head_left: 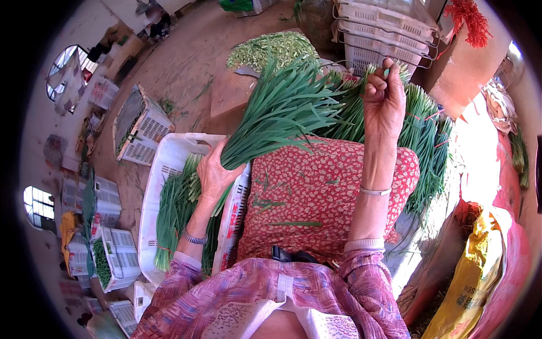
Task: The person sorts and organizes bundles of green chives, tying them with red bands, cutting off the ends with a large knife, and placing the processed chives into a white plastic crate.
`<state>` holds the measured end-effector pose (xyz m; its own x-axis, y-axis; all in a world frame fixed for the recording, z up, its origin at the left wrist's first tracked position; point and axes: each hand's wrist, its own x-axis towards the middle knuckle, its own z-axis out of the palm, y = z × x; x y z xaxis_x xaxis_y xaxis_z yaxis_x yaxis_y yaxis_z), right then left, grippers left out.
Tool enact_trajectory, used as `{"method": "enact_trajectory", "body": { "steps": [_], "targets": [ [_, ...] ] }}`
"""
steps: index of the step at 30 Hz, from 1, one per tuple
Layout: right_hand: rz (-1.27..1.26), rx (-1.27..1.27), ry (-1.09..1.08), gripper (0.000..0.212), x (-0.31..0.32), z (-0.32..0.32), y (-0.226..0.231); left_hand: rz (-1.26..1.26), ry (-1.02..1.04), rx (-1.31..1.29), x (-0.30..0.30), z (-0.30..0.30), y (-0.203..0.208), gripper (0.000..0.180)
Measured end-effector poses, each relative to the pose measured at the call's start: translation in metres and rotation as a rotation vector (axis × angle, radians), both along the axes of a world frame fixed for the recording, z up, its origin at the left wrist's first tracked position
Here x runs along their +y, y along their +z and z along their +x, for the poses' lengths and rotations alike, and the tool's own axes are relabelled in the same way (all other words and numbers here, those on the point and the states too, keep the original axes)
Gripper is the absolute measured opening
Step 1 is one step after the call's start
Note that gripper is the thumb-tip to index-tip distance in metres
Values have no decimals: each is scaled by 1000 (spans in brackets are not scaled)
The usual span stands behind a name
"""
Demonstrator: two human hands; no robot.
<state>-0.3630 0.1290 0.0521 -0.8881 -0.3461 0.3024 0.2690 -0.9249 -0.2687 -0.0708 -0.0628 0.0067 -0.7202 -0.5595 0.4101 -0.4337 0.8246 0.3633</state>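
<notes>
I see the left hand [213, 174], just left of the middle of the frame, clasped round the lower end of a bunch of long greens [282, 110]; the leaves fan out toward the upper middle, partly over a red flowered cloth [322, 186] on the person's lap; a few leaf scraps [296, 224] lie on that cloth.

The right hand [385, 93] is raised at the upper right, well apart from the left one, fingers curled in toward the thumb; a green speck shows at its fingertips, and I cannot tell whether it is gripped.

Below the left hand, left of centre, stands a white crate [149, 220] with more greens [175, 209] in it; behind the right forearm, at right, lie tied bundles [420, 130]; stacked crates [384, 31] stand at the top right, a heap of pale cuttings [274, 51] at the top middle, a yellow sack [466, 282] at the lower right.
</notes>
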Motion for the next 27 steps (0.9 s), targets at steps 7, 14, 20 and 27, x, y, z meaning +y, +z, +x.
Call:
{"method": "enact_trajectory", "body": {
  "steps": [7, 14, 20, 27],
  "targets": [
    [959, 423, -115, 43, 28, 14, -7, -131, 71, 60, -8, 25, -28, 66],
    [1097, 591, -163, 34, 11, 22, -38, -179, 67, -11, 5, 18, -48, 65],
    [1127, 524, -131, 29, -1, 24, -56, -236, 56, -43, 9, 14, -53, 61],
    [874, 268, -459, 28, 23, 3, -49, -279, 41, 25, 9, 11, -57, 69]
  ]
}}
